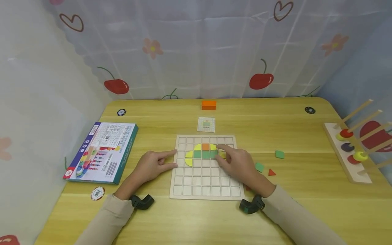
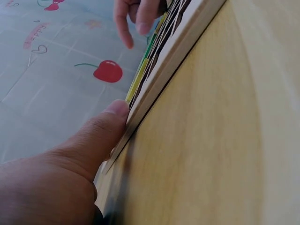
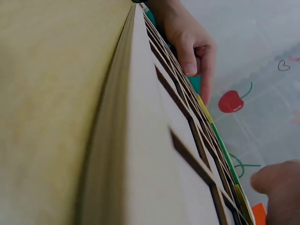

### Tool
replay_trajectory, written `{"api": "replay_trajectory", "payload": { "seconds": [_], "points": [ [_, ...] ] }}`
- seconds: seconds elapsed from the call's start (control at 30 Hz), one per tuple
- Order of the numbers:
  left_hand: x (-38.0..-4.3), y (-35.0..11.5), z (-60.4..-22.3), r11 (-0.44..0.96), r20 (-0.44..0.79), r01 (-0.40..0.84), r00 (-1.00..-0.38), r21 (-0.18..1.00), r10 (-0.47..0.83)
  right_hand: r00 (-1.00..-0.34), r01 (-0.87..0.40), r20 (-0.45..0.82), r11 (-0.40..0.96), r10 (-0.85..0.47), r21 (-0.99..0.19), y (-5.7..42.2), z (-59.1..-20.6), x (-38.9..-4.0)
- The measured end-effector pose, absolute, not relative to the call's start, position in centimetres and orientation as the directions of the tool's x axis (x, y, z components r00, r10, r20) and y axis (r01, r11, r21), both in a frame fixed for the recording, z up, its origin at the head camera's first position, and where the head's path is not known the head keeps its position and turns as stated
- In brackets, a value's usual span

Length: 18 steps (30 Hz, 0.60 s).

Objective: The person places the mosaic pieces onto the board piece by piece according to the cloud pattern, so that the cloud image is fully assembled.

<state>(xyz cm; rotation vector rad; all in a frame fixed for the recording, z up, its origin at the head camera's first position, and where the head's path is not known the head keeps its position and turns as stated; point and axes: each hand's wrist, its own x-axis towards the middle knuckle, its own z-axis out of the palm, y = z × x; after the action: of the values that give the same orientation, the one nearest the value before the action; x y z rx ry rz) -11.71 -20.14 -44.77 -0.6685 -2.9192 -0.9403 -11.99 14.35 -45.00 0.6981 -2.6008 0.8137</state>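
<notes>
A pale wooden grid board (image 1: pixel 196 190) lies flat on the table. In its upper cells sit yellow curved pieces (image 1: pixel 189 162), green squares (image 1: pixel 197 154) and an orange square (image 1: pixel 205 146). My left hand (image 1: pixel 151 165) touches the board's left edge with thumb and index finger extended. Over the board's right part is my right hand (image 1: pixel 240 163), its index finger and thumb spread apart beside the yellow and green pieces. It partly covers a yellow piece (image 1: pixel 222 154) there. The left wrist view shows the left thumb (image 2: pixel 117 108) against the board's rim.
Right of the board lie loose green squares (image 1: pixel 279 154) and a red triangle (image 1: pixel 272 172). Behind it are a printed pattern card (image 1: pixel 206 124) and an orange block (image 1: pixel 209 105). A toy box (image 1: pixel 104 149) lies left; a peg stand with beads (image 1: pixel 332 134) stands far right.
</notes>
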Motion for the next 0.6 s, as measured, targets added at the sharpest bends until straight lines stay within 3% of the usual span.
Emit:
{"api": "replay_trajectory", "payload": {
  "seconds": [0.23,0.6],
  "points": [
    [-11.5,-20.2,-44.8,0.730,0.122,0.386,-0.913,0.564,0.389,-0.782,-0.551,0.587,0.669,-0.207,-0.499,16.9,-44.7,-12.0],
    [-11.5,-20.1,-44.8,0.730,0.128,0.392,-0.912,0.560,0.391,-0.838,-0.442,0.532,0.726,-0.124,-0.527,26.0,-44.5,-10.3]
  ]
}}
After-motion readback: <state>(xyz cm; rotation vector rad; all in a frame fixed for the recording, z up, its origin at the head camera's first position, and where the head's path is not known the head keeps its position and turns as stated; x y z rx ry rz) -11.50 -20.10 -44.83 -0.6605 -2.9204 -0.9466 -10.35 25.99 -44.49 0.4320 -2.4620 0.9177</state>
